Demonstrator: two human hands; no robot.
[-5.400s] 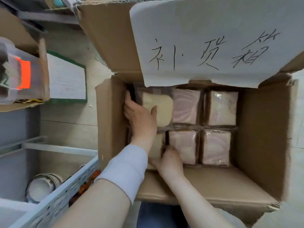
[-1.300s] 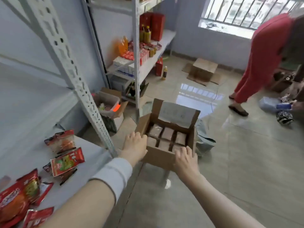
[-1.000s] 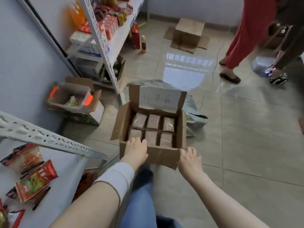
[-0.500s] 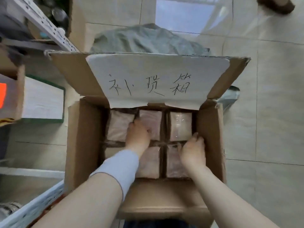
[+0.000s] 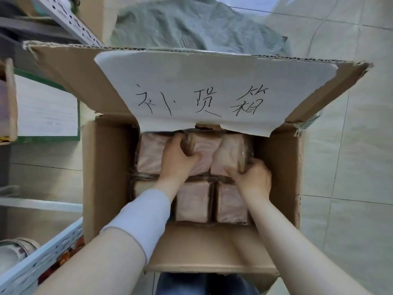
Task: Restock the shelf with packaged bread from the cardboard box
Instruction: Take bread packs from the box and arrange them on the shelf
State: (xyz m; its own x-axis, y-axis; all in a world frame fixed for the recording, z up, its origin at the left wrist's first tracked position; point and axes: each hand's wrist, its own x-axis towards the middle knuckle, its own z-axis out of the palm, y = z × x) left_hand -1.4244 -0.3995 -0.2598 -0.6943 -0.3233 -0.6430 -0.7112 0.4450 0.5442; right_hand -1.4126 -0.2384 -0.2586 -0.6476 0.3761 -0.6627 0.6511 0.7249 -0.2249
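Packaged bread [image 5: 192, 201] fills the bottom of the open cardboard box [image 5: 106, 167], clear-wrapped packs standing on end in two rows of three. The left hand [image 5: 177, 159] reaches into the back row and grasps the middle pack [image 5: 207, 152] by its left edge, fingers hooked over the top and thumb pressed on its face. The right hand [image 5: 254, 179] clutches the back-right pack [image 5: 227, 156], which sits tilted against its neighbour, with fingers curled round its lower right corner. A white sleeve [image 5: 138, 218] covers the left forearm and hides most of the front-left pack. The box's far flap [image 5: 74, 77] stands up, and a paper sheet [image 5: 212, 86] with handwritten characters lies against it. Beyond the flap a grey-green sack [image 5: 191, 24] lies on the tiled floor [image 5: 350, 167]. A white perforated shelf rail [image 5: 38, 258] crosses the lower left corner
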